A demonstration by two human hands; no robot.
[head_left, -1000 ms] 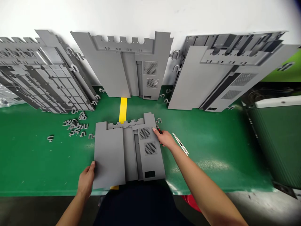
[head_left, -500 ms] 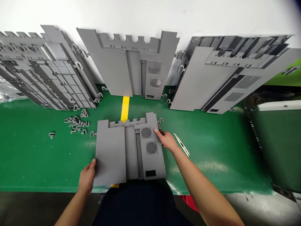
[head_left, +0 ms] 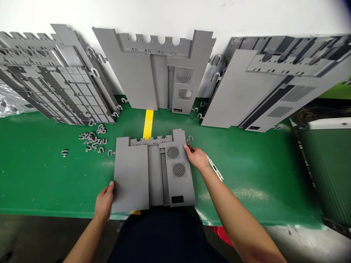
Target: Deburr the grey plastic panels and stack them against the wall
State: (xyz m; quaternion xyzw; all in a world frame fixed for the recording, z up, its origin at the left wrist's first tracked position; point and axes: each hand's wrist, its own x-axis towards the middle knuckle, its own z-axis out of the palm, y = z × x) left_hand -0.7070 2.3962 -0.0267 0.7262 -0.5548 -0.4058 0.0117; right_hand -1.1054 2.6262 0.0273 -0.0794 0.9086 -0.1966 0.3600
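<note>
A grey plastic panel [head_left: 131, 171] with two round grilles lies flat at the front of the green bench. My left hand [head_left: 104, 200] grips its lower left edge, thumb on top. At the upper right edge, my right hand [head_left: 197, 158] is closed around small pliers [head_left: 189, 147] with red and black handles, mostly hidden in the fingers. Their jaws are at a U-shaped grey clip [head_left: 191, 138] that sticks out from that edge; I cannot tell whether they touch it. Another such clip [head_left: 111, 152] juts from the panel's left edge. Partly behind my right wrist lies a white utility knife [head_left: 215, 168].
Loose grey clips [head_left: 93, 140] are heaped left of the panel, one clip [head_left: 64, 152] apart. Larger panels lean on the white wall: a ribbed stack [head_left: 74, 87], a middle panel [head_left: 131, 76] and a right stack [head_left: 233, 91]. A green ridged machine part [head_left: 331, 164] borders the right.
My right hand has moved slightly up along the panel's edge, bringing the pliers closer to the right clip. My left hand keeps its grip, and the whole view has shifted a little.
</note>
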